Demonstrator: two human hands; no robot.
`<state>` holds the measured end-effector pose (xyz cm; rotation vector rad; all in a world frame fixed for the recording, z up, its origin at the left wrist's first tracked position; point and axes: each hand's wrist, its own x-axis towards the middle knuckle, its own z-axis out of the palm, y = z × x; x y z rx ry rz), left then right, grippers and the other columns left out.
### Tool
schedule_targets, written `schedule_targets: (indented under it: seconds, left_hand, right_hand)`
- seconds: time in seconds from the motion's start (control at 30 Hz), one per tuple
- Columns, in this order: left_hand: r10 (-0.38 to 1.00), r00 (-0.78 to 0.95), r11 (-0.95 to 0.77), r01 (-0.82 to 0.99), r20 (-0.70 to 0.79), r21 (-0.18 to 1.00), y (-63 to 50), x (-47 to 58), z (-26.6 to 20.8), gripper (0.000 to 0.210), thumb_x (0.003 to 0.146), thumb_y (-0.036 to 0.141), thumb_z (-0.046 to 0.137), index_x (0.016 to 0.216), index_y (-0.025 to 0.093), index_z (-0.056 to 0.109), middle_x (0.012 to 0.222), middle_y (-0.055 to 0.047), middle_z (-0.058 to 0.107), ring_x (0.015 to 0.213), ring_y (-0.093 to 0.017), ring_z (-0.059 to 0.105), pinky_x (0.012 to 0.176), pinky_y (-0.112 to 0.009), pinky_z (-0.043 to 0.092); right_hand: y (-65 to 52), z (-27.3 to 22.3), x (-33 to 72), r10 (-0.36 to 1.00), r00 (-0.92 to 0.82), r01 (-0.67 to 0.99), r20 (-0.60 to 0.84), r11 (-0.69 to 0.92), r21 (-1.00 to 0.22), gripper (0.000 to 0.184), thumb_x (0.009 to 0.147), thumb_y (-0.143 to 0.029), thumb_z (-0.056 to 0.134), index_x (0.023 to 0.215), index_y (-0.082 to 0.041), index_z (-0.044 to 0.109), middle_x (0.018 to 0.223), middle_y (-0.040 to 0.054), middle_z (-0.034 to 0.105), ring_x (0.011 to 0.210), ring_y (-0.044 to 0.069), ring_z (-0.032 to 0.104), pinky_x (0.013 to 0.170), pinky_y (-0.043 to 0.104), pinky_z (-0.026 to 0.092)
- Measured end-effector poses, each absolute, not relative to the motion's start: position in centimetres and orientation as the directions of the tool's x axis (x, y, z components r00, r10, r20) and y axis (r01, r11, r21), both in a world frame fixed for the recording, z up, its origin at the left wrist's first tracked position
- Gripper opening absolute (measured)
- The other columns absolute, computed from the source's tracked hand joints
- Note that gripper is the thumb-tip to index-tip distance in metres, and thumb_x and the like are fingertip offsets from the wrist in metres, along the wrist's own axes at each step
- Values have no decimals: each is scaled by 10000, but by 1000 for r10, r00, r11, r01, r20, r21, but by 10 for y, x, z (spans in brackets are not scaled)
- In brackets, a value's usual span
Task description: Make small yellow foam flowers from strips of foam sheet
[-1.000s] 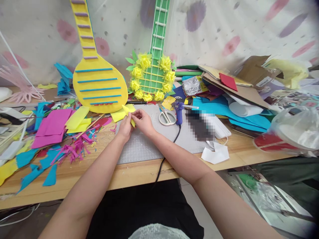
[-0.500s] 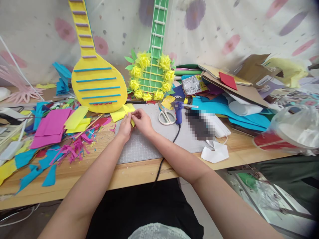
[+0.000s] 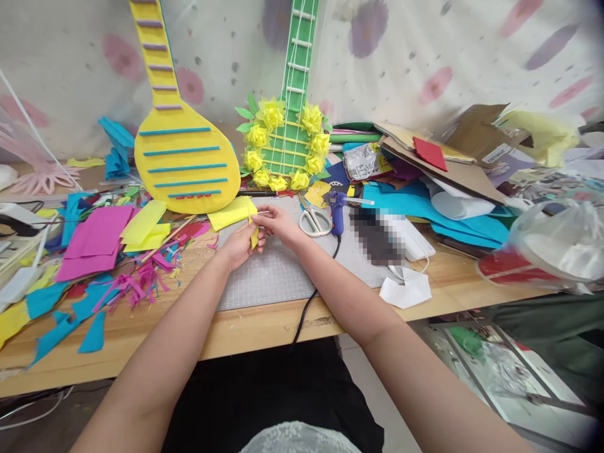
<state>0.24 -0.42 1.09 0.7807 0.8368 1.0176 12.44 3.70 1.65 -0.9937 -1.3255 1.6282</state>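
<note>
In the head view a narrow strip of yellow crepe paper (image 3: pixel 253 234) stands upright between my two hands, above the grey cutting mat (image 3: pixel 264 289). My left hand (image 3: pixel 238 246) is closed around its lower part from the left. From the right, my right hand (image 3: pixel 282 224) pinches the same strip near its top, thumb and forefinger together. A thin pale line shows by those fingertips, too small to name. Just behind my left hand lies a larger folded yellow paper piece (image 3: pixel 229 215). White-handled scissors (image 3: pixel 315 223) and a purple glue gun (image 3: pixel 337 212) rest right of my hands.
A yellow paper guitar (image 3: pixel 189 157) and a green one with yellow flowers (image 3: pixel 287 148) lean at the back. Magenta sheets (image 3: pixel 97 242) and scraps cover the left. Blue paper (image 3: pixel 453 217) is stacked right. The glue gun's black cord (image 3: pixel 306 311) hangs over the front edge.
Both hands have moved slightly right and towards me with the yellow strip, away from the larger yellow piece. The strip now shows more upright between the fingers.
</note>
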Motion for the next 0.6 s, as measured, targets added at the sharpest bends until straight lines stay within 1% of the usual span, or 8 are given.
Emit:
schedule_targets:
  seconds: [0.03, 0.1, 0.17, 0.2, 0.3, 0.43, 0.5, 0.6]
  left_hand:
    - [924, 308, 337, -385, -224, 859, -5, 3, 11, 143, 859, 310, 514, 845, 169, 496, 587, 41, 445, 454, -58, 424, 393, -143, 356]
    - [916, 323, 352, -359, -238, 864, -5, 3, 11, 135, 859, 299, 514, 834, 174, 472, 573, 54, 400, 423, -39, 365, 361, -113, 271]
    - [910, 324, 361, -320, -257, 876, -5, 2, 11, 163, 855, 307, 522, 799, 173, 448, 569, 62, 368, 407, -26, 320, 347, -96, 205]
    - [909, 325, 361, -302, -261, 882, -5, 1, 12, 186, 850, 320, 531, 786, 170, 442, 573, 62, 363, 405, -21, 305, 344, -91, 185]
    - [906, 334, 362, -284, -262, 888, -5, 1, 13, 242, 829, 387, 551, 802, 166, 455, 593, 55, 376, 406, -15, 276, 340, -87, 148]
    - [917, 298, 340, -235, -265, 911, -6, 2, 13, 270, 813, 420, 562, 814, 166, 472, 587, 64, 357, 402, -12, 245, 347, -94, 143]
    - [932, 246, 311, -166, -267, 936, -7, 3, 13, 256, 821, 403, 554, 791, 158, 483, 570, 69, 341, 400, -12, 244, 352, -100, 155]
    - [949, 167, 281, -74, -266, 957, -8, 6, 15, 240, 847, 375, 515, 771, 147, 511, 537, 73, 319, 389, -17, 246, 353, -111, 162]
  right_hand:
    - [36, 16, 124, 923, -374, -127, -96, -154, -980, 442, 553, -367, 778, 866, -174, 534, 621, -59, 567, 449, 35, 390, 432, 191, 251]
    - [36, 17, 124, 928, -354, -172, -113, -184, -968, 446, 515, -361, 799, 818, -171, 534, 657, -44, 595, 486, 38, 445, 428, 179, 222]
    - [36, 17, 124, 934, -331, -200, -134, -208, -958, 441, 500, -362, 806, 793, -171, 537, 677, -34, 609, 531, 50, 499, 428, 167, 205]
    - [36, 16, 125, 937, -319, -205, -142, -214, -955, 438, 497, -362, 808, 786, -171, 540, 668, -36, 607, 532, 51, 504, 426, 164, 198]
    - [38, 14, 126, 946, -289, -210, -146, -212, -955, 426, 488, -355, 815, 764, -168, 548, 635, -43, 595, 506, 44, 490, 417, 158, 188]
    - [40, 10, 126, 945, -288, -238, -156, -228, -944, 411, 486, -333, 822, 771, -164, 579, 646, -33, 615, 525, 50, 510, 423, 159, 229]
    - [42, 7, 127, 939, -313, -254, -144, -229, -940, 396, 489, -331, 821, 769, -158, 602, 625, -36, 610, 494, 39, 479, 428, 168, 254]
    - [44, 6, 129, 929, -353, -228, -113, -202, -952, 355, 512, -365, 803, 726, -148, 620, 562, -55, 574, 411, 11, 362, 409, 184, 240]
